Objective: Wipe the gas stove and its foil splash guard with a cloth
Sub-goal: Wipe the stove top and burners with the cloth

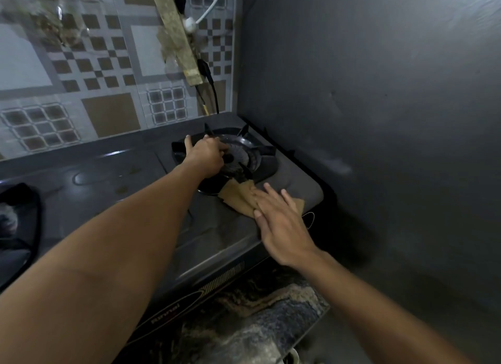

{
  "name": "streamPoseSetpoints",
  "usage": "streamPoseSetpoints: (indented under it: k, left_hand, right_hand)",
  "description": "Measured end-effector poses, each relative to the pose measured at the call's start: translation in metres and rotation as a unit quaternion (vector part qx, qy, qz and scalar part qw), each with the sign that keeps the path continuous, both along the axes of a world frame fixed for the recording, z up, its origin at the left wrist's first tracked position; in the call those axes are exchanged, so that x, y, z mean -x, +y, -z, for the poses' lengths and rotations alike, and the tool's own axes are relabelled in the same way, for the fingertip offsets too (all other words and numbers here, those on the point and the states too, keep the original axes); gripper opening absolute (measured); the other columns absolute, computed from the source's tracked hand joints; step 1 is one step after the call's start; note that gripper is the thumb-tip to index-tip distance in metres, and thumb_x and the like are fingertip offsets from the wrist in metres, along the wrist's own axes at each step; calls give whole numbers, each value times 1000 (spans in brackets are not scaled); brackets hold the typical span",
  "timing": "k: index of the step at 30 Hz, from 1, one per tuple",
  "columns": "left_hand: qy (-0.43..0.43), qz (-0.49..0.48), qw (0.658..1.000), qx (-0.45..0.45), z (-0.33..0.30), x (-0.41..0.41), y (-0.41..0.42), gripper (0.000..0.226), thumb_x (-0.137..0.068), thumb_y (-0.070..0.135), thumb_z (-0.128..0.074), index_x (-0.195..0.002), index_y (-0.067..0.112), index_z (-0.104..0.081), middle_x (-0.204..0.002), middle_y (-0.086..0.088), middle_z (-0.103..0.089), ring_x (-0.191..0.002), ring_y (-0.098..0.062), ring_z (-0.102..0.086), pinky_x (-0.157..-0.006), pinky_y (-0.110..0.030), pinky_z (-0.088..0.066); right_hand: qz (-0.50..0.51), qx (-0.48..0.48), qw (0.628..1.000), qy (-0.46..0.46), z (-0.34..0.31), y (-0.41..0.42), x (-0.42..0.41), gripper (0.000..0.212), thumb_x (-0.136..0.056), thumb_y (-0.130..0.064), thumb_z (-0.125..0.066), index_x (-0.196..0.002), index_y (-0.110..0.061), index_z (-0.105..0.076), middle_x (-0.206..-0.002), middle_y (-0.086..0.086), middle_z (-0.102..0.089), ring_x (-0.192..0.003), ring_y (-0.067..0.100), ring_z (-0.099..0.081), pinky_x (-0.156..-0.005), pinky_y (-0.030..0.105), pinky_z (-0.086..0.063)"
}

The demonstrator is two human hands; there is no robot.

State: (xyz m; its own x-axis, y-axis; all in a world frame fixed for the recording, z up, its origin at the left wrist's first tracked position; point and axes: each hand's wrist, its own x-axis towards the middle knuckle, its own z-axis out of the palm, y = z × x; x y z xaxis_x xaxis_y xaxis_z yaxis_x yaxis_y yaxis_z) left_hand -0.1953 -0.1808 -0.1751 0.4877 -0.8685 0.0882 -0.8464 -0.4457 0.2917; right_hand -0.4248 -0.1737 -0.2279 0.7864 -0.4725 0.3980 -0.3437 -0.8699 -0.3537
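Right hand [279, 222] flat on cloth [241, 198], seemingly lying along stove [217, 236] front

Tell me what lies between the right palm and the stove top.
The tan cloth. In the head view the right hand presses it flat, fingers straight, on the stove top beside the burner grate, which the left hand grips.

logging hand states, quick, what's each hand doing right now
Left hand: fingers curled round the pan support over the burner, gripping it.
Right hand: open, fingers straight, pressing the cloth flat on the stove top.
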Motion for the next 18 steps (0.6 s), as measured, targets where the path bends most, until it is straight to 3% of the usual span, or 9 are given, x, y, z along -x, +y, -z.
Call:
streamPoseSetpoints:
  k: [3, 6, 8, 14, 18]
  left_hand:
    - [-16, 8, 1000, 5, -2, 0, 4, 42, -96, 9, -41, -134, 23, -54, -148, -4, -41, -144, -24, -23, -117, -54, 5]
    - [-21, 9, 1000, 17, -4, 3, 6, 40, -95, 8, -40, -131, 19, -54, -138, -8, -49, -139, -26, -30, -117, -55, -1]
    - [-13, 7, 999, 32, -3, 2, 6, 41, -95, 7, -40, -132, 17, -52, -134, -8, -51, -136, -27, -33, -116, -56, -6]
    - [26, 2, 993, 112, 1, -1, 3, 35, -96, 10, -40, -126, 12, -59, -138, -7, -52, -141, -29, -30, -113, -59, -15]
    - [41, 15, 986, 159, -11, 1, 23, 32, -100, 19, -38, -119, 7, -60, -134, -9, -53, -139, -30, -33, -114, -57, -17]
  right_hand:
    - [61, 2, 998, 9, -4, -47, 7, 44, -96, -20, -34, -136, -14, -51, -143, 2, -50, -143, 19, -29, -116, 39, -14]
    - [172, -55, 983, 13, -9, -81, 11, 43, -100, -20, -34, -142, -15, -43, -149, 3, -42, -145, 15, -20, -120, 37, -7]
    - [184, -59, 981, 9, -6, -73, 9, 44, -100, -22, -34, -143, -14, -42, -150, 2, -41, -146, 14, -18, -120, 37, -2]
    - [76, -10, 997, -20, 5, 7, -1, 44, -95, -25, -33, -131, -12, -56, -137, 0, -55, -139, 17, -34, -119, 37, -5]
    - [7, 13, 1000, 7, 1, 28, -5, 49, -94, -29, -27, -132, -12, -54, -140, -2, -52, -142, 18, -29, -118, 42, -8]
